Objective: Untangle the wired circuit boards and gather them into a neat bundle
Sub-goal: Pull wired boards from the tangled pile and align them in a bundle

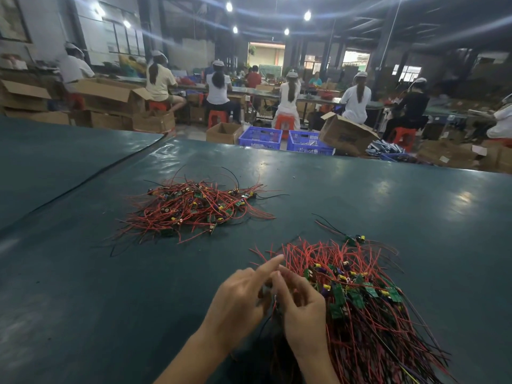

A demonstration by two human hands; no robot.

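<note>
A tangled heap of small green circuit boards with red and black wires (191,207) lies in the middle of the dark green table. A second, aligned bundle of wired boards (360,297) lies at the lower right, its wires running the same way. One loose wired board (354,239) sits just beyond that bundle. My left hand (241,297) and my right hand (302,311) meet at the bundle's left edge. Both pinch thin wires between the fingertips. My left index finger points outward. What lies between the palms is hidden.
The dark green table (415,195) stretches wide, with a seam (105,167) running diagonally at the left. Beyond its far edge stand two blue crates (260,137), cardboard boxes (346,134) and seated people at a long bench.
</note>
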